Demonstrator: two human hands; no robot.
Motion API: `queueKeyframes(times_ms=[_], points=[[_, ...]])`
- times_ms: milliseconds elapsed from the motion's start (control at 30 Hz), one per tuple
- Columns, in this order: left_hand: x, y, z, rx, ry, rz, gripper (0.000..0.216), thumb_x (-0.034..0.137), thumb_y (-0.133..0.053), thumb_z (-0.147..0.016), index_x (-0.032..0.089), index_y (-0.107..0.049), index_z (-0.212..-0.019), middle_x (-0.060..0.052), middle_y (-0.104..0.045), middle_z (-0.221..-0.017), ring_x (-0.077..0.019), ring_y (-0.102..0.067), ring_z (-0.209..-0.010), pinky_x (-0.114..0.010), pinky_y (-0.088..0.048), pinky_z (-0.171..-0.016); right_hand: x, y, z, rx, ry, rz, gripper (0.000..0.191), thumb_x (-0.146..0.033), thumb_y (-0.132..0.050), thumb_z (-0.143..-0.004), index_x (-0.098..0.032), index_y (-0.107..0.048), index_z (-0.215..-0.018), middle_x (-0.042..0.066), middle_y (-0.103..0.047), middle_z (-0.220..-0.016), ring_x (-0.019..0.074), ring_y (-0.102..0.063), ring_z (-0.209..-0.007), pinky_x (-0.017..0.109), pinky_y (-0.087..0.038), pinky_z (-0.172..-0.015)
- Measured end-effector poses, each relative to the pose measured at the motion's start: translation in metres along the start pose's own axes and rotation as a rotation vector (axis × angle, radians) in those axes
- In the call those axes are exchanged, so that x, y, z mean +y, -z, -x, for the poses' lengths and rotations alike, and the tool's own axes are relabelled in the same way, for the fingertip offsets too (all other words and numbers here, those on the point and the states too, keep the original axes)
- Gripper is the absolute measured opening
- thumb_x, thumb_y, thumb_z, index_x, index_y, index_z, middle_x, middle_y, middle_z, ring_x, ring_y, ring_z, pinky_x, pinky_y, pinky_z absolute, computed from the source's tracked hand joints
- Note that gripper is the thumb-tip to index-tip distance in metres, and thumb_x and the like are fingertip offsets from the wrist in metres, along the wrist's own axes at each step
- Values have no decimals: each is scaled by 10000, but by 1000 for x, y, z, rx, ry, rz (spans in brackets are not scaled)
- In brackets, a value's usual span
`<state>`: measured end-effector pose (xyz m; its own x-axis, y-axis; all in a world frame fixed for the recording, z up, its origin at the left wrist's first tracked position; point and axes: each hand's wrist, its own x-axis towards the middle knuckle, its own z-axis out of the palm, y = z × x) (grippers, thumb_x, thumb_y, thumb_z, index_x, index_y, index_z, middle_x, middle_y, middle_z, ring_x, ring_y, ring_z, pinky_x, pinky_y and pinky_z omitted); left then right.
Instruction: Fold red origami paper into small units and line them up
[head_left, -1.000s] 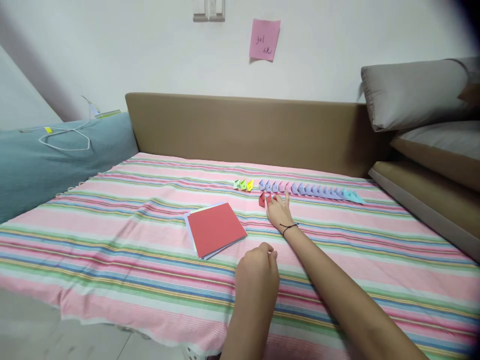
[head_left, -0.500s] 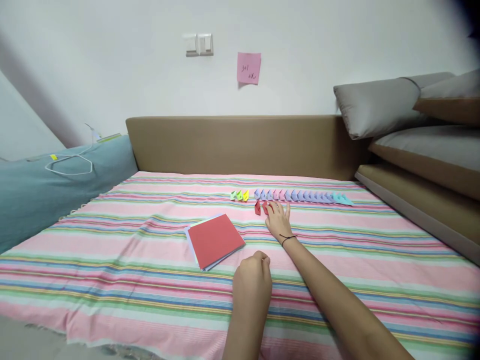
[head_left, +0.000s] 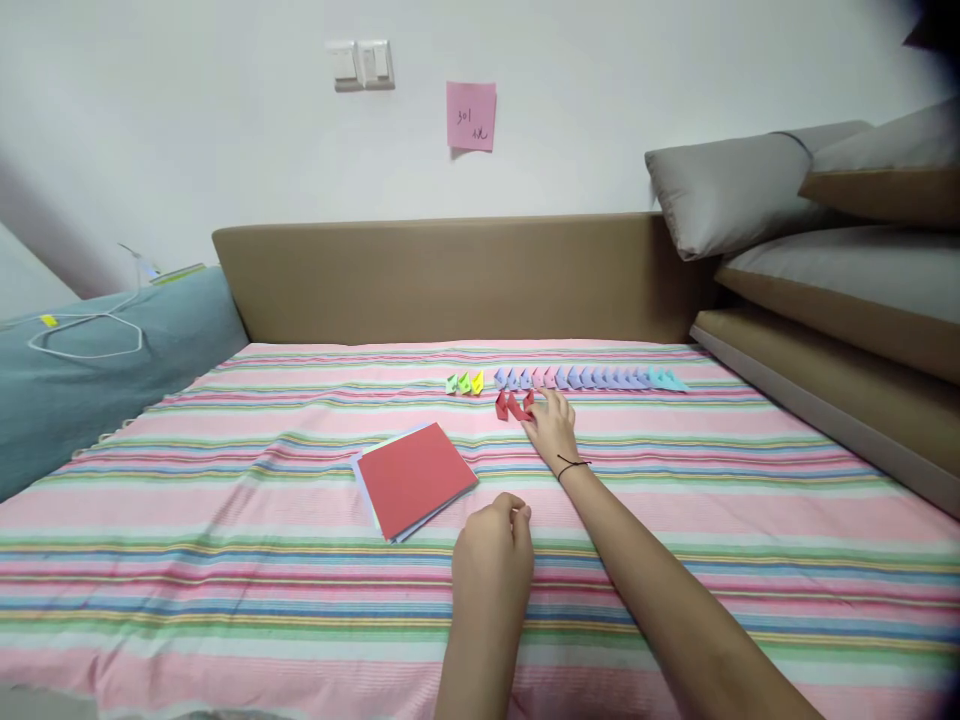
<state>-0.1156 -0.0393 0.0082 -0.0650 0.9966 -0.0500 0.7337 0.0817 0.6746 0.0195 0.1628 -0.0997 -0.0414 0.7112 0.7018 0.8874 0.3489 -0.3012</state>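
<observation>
My right hand [head_left: 551, 425], a dark cord around its wrist, reaches forward and pinches a red folded paper piece [head_left: 528, 401]. Directly left of it stand other red folded paper pieces [head_left: 502, 406], close together. Behind these runs a long row of folded paper pieces [head_left: 585, 379] in blue, purple, pink and turquoise. A shorter group of green and yellow folded pieces [head_left: 465, 384] is to its left. My left hand [head_left: 491, 545] is closed nearer to me, with nothing visible in its fingers. Beside it lies a stack of coloured paper [head_left: 418, 480], a red sheet on top.
A striped cloth [head_left: 247, 600] covers the bed surface. Along the back is a brown headboard [head_left: 450, 285]. Grey and brown cushions [head_left: 840, 270] are piled at the right. On the left, a white cable [head_left: 86, 354] rests on a blue-green bolster [head_left: 187, 310].
My right hand has drawn the red folded piece slightly apart, and more red paper shows between it and the leftmost one. The camera view has shifted. My left hand stays closed.
</observation>
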Motion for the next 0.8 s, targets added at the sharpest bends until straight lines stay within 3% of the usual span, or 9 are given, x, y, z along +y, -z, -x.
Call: queueKeyframes(times_ms=[333,800], points=[[2,-3,-1,-17,12,-38,272,274,-400,-888,206,-655,-955,-80,-705,-888,-201,-649,-792,-251,-397,-618,-5,-18,-13,38,-213,-91,230,-251,-537,-783,-189,-558,-564,109,-544,-1246,312,-374,-1186,511,-302,-954],[4,-5,-2,-21,22,-51,281,266,-383,-891,202,-651,-950,-82,-705,-889,-213,-644,-815,-265,-393,-637,-4,-22,-11,-19,-243,-175,214,-223,-579,-739,-188,-561,-529,69,-571,-1226,291,-383,-1182,481,-296,-947]])
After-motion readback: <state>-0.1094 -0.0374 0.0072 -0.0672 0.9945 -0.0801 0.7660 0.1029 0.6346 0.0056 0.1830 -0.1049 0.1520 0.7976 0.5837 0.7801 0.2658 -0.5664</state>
